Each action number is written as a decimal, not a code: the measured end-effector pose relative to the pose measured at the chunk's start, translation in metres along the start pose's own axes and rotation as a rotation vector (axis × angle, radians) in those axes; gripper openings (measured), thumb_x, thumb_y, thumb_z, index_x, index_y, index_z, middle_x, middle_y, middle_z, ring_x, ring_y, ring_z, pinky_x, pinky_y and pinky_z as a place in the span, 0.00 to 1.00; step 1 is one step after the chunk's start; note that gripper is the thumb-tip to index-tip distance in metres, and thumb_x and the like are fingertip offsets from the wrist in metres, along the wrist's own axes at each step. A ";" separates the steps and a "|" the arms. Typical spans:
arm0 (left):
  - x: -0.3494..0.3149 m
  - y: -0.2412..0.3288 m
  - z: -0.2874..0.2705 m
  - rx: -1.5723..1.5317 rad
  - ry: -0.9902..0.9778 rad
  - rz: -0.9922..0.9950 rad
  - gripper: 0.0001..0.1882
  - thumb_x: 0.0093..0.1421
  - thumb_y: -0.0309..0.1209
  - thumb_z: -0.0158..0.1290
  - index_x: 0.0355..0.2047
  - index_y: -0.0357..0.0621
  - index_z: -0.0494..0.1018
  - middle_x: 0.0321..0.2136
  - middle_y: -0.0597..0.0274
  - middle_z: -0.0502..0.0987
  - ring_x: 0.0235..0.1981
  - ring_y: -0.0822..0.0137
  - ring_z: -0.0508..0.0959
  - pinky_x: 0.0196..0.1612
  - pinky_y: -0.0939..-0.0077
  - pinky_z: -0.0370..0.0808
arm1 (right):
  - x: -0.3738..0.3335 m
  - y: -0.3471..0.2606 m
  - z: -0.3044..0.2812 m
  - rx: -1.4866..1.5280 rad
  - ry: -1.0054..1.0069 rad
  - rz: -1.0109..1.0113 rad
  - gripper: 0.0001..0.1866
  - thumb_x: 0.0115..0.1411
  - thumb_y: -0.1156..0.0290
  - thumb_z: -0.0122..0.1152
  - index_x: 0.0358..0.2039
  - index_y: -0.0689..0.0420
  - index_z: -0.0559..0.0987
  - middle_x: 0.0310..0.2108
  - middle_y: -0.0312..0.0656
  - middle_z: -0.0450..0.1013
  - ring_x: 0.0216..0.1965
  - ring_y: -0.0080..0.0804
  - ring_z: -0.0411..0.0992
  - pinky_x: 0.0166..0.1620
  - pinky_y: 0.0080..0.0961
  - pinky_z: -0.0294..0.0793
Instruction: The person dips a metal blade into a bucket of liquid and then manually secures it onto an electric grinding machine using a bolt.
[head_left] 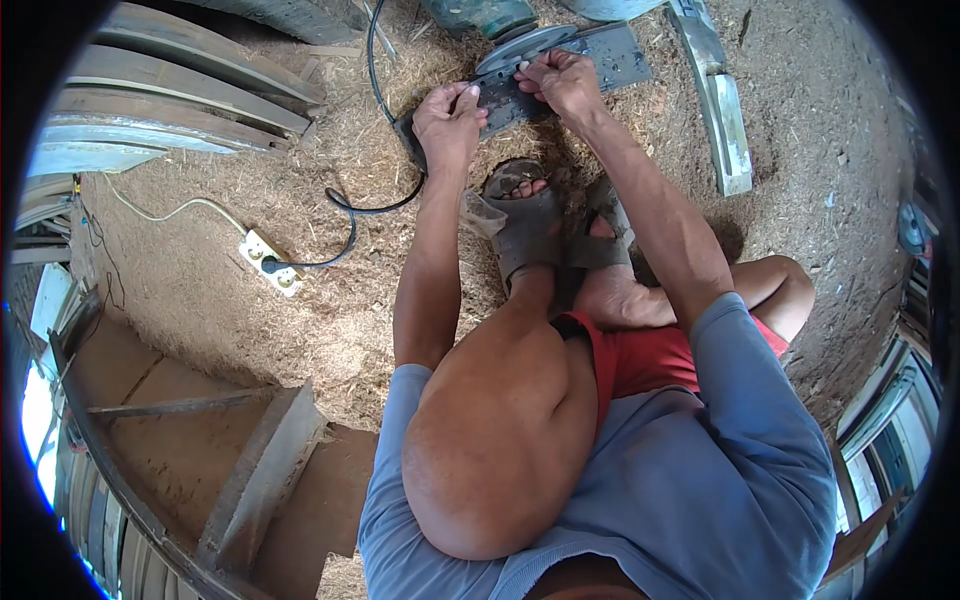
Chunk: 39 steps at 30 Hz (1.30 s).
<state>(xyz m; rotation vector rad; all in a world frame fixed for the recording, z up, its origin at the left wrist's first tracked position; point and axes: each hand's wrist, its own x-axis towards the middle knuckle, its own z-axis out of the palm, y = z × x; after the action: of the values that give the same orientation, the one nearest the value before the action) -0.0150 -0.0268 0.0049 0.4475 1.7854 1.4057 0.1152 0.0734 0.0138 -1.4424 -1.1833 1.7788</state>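
Note:
In front of my feet, a dark, speckled flat plate [615, 58] lies slantwise on the ground. A grey round disc [525, 48] stands on edge along its far side, against a dark green machine body [480, 14]. My left hand [450, 118] is over the plate's left part, thumb and fingers closed together; what they hold, if anything, is hidden. Close to the disc's near edge, my right hand [563, 88] has its fingers pinched. A tiny pale spot shows at its fingertips, too small to name.
A black cable [350, 208] runs to a white power strip [268, 262] at the left. Curved planks [190, 75] are stacked far left. A wooden strip [722, 120] lies to the right. A wooden frame [255, 480] is at the lower left. Shavings cover the dirt floor.

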 end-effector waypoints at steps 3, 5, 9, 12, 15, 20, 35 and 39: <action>0.000 0.000 0.001 -0.005 0.000 -0.002 0.07 0.60 0.24 0.57 0.36 0.33 0.74 0.26 0.62 0.77 0.20 0.77 0.76 0.21 0.87 0.73 | 0.001 -0.001 -0.001 0.004 0.004 0.013 0.03 0.59 0.79 0.61 0.29 0.66 0.77 0.28 0.45 0.78 0.28 0.28 0.78 0.31 0.21 0.79; 0.002 -0.001 0.001 0.002 -0.007 0.004 0.07 0.60 0.24 0.57 0.36 0.33 0.74 0.26 0.62 0.77 0.20 0.77 0.76 0.21 0.87 0.74 | 0.000 -0.001 -0.001 0.011 0.007 0.024 0.04 0.59 0.78 0.62 0.30 0.65 0.78 0.28 0.44 0.78 0.28 0.27 0.78 0.29 0.20 0.78; 0.004 -0.002 0.003 0.043 -0.020 0.006 0.07 0.60 0.25 0.57 0.36 0.34 0.74 0.26 0.63 0.77 0.20 0.78 0.76 0.21 0.87 0.73 | 0.000 0.001 -0.006 -0.023 -0.017 0.056 0.05 0.61 0.71 0.62 0.30 0.58 0.76 0.31 0.41 0.80 0.30 0.23 0.79 0.31 0.18 0.74; 0.004 0.000 0.006 0.058 -0.031 -0.010 0.07 0.61 0.26 0.57 0.37 0.34 0.74 0.26 0.64 0.77 0.20 0.79 0.75 0.21 0.87 0.73 | 0.000 0.002 -0.008 -0.017 -0.005 0.050 0.05 0.62 0.70 0.60 0.31 0.58 0.76 0.32 0.41 0.80 0.31 0.23 0.79 0.31 0.18 0.74; 0.005 -0.001 0.006 0.061 -0.047 -0.013 0.07 0.61 0.26 0.57 0.37 0.34 0.74 0.26 0.64 0.77 0.20 0.79 0.74 0.21 0.87 0.73 | 0.000 0.002 -0.009 -0.026 0.002 0.042 0.05 0.63 0.70 0.60 0.33 0.58 0.77 0.32 0.40 0.80 0.31 0.23 0.79 0.31 0.18 0.74; 0.006 0.002 0.008 0.105 -0.052 -0.016 0.08 0.61 0.27 0.57 0.37 0.34 0.74 0.26 0.64 0.77 0.20 0.79 0.74 0.21 0.87 0.73 | 0.000 0.001 -0.011 -0.011 0.014 0.054 0.05 0.62 0.70 0.60 0.34 0.58 0.77 0.32 0.40 0.80 0.31 0.23 0.79 0.31 0.17 0.75; 0.008 0.002 0.016 0.063 -0.036 0.024 0.07 0.58 0.27 0.60 0.31 0.36 0.74 0.19 0.66 0.74 0.15 0.78 0.72 0.16 0.84 0.68 | 0.003 0.003 -0.014 0.044 0.053 0.051 0.05 0.63 0.72 0.59 0.36 0.60 0.77 0.32 0.41 0.79 0.30 0.24 0.79 0.30 0.18 0.76; 0.010 0.002 0.017 0.143 -0.070 0.021 0.08 0.59 0.27 0.59 0.35 0.34 0.74 0.25 0.62 0.78 0.18 0.79 0.74 0.20 0.86 0.72 | 0.003 0.003 -0.016 0.078 0.072 0.040 0.05 0.62 0.74 0.59 0.36 0.63 0.77 0.31 0.43 0.79 0.29 0.25 0.79 0.29 0.19 0.76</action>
<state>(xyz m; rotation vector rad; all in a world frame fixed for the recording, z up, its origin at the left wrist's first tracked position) -0.0085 -0.0088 0.0019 0.5855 1.8354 1.2655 0.1299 0.0796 0.0092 -1.4807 -1.0441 1.7649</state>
